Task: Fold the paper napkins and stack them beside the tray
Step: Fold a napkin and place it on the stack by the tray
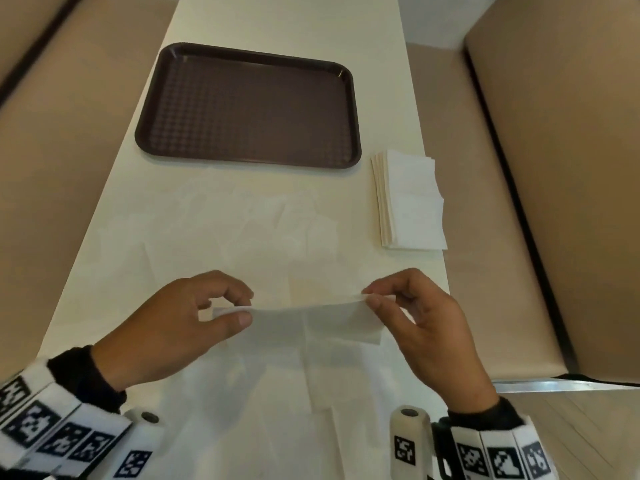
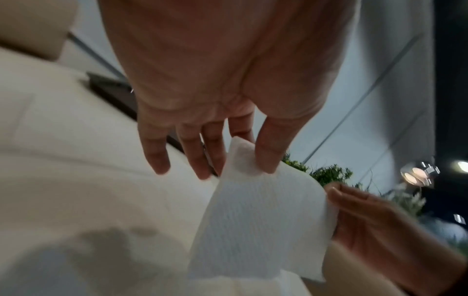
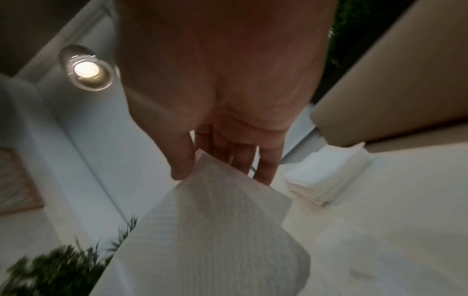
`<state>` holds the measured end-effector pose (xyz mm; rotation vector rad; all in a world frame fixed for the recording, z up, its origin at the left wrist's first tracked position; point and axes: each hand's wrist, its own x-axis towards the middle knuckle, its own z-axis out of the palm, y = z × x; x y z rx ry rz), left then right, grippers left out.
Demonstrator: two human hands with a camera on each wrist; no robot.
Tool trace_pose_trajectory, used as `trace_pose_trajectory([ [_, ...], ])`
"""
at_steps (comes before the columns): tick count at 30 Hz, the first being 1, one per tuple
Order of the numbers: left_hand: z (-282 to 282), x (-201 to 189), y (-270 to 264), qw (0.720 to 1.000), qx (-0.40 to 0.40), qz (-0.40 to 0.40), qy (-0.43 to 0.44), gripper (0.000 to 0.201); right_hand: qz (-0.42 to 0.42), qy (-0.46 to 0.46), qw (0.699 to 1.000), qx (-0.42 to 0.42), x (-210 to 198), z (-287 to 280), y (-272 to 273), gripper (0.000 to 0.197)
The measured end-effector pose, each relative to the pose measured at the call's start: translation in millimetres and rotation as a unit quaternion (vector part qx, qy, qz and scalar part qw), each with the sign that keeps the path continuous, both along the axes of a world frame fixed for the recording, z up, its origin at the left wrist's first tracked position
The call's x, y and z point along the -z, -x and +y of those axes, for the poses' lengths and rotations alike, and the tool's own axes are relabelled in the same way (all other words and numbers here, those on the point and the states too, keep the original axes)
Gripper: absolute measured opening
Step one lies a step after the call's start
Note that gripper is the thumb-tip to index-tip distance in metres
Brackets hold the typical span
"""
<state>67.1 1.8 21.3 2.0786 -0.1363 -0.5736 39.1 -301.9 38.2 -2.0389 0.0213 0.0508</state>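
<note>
I hold one white paper napkin (image 1: 311, 318) stretched between both hands above the near part of the table. My left hand (image 1: 239, 311) pinches its left end (image 2: 243, 156) between thumb and forefinger. My right hand (image 1: 369, 297) pinches the right end (image 3: 200, 160) the same way. The napkin (image 2: 255, 224) hangs down from its top edge. A stack of folded napkins (image 1: 410, 202) lies to the right of the dark brown tray (image 1: 249, 105), seen also as the stack (image 3: 326, 178) in the right wrist view.
Several unfolded napkins (image 1: 242, 226) lie spread on the white table (image 1: 294, 22) between the tray and my hands. Tan bench seats (image 1: 554, 168) flank the table on both sides. The table's right edge runs close beside the stack.
</note>
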Motion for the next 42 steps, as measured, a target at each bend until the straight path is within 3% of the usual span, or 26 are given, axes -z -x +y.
trace_pose_trajectory([
  [3, -3.6, -1.2, -3.5, 0.990, -0.019, 0.091, 0.110, 0.043, 0.120, -0.143, 0.982, 0.034, 8.2, -4.0, -8.4, 0.037],
  [5, -3.9, 3.6, -5.2, 0.986, -0.041, 0.105, 0.126, 0.048, 0.206, -0.196, 0.958, 0.038, 20.4, -3.9, -8.0, 0.064],
  [6, -4.0, 7.3, -5.9, 0.985, -0.051, 0.110, 0.125, 0.048, 0.231, -0.215, 0.948, 0.042, 26.9, -3.5, -7.0, 0.068],
  [10, -3.6, 25.4, -5.5, 0.974, -0.114, 0.153, 0.120, 0.032, 0.257, -0.265, 0.924, 0.101, 46.4, 5.6, -6.0, 0.039],
  [12, -5.9, 33.2, -2.4, 0.965, -0.150, 0.176, 0.127, 0.015, 0.263, -0.254, 0.924, 0.112, 53.9, 9.0, -6.5, 0.023],
  [14, -6.7, 41.7, 1.3, 0.968, -0.153, 0.168, 0.106, 0.011, 0.262, -0.231, 0.930, 0.112, 57.5, 11.2, -7.5, 0.013],
  [19, -6.0, 44.3, 5.0, 0.995, -0.003, 0.046, -0.085, 0.032, 0.172, -0.077, 0.980, 0.062, 52.3, 12.6, -14.0, 0.014],
  [22, -15.6, 28.7, -6.2, 0.993, 0.059, -0.051, -0.087, 0.053, 0.128, -0.014, 0.992, -0.015, 42.7, 10.2, -18.3, 0.018],
  [25, -41.0, 15.3, -24.4, 0.986, 0.143, -0.038, -0.079, 0.069, 0.112, 0.000, 0.991, -0.073, 33.7, 9.9, -27.4, 0.018],
  [26, -50.7, 14.0, -30.8, 0.982, 0.170, -0.030, -0.080, 0.064, 0.109, 0.000, 0.990, -0.086, 30.9, 11.2, -31.5, 0.018],
  [28, -67.2, 13.8, -44.1, 0.980, 0.192, -0.016, -0.057, 0.031, 0.091, 0.001, 0.991, -0.098, 25.2, 13.7, -39.4, 0.016],
  [29, -72.9, 14.4, -49.8, 0.983, 0.181, -0.008, -0.037, 0.013, 0.078, -0.005, 0.993, -0.085, 22.8, 13.5, -43.0, 0.013],
  [30, -76.3, 16.1, -55.4, 0.988, 0.154, 0.003, -0.008, 0.008, 0.070, -0.025, 0.996, -0.058, 21.7, 12.1, -45.9, 0.007],
  [32, -81.9, 18.3, -63.2, 0.994, 0.059, 0.043, 0.076, 0.012, 0.083, -0.095, 0.992, 0.006, 25.6, 4.4, -46.8, 0.027],
  [34, -88.0, 19.2, -67.6, 0.984, -0.038, 0.083, 0.152, 0.017, 0.148, -0.188, 0.969, 0.052, 33.0, -1.1, -42.3, 0.050],
  [35, -92.2, 22.5, -69.8, 0.977, -0.072, 0.096, 0.175, 0.019, 0.181, -0.222, 0.957, 0.055, 37.5, -0.9, -37.9, 0.051],
  [38, -106.2, 31.7, -75.2, 0.964, -0.123, 0.119, 0.203, 0.025, 0.222, -0.249, 0.941, 0.058, 46.1, 10.6, -27.1, 0.028],
  [40, -114.1, 37.5, -80.1, 0.961, -0.121, 0.127, 0.215, 0.035, 0.199, -0.213, 0.953, 0.083, 50.6, 12.8, -28.3, 0.018],
  [42, -119.6, 40.1, -86.1, 0.969, -0.108, 0.101, 0.200, 0.033, 0.179, -0.168, 0.962, 0.119, 51.5, 5.0, -32.7, 0.017],
])
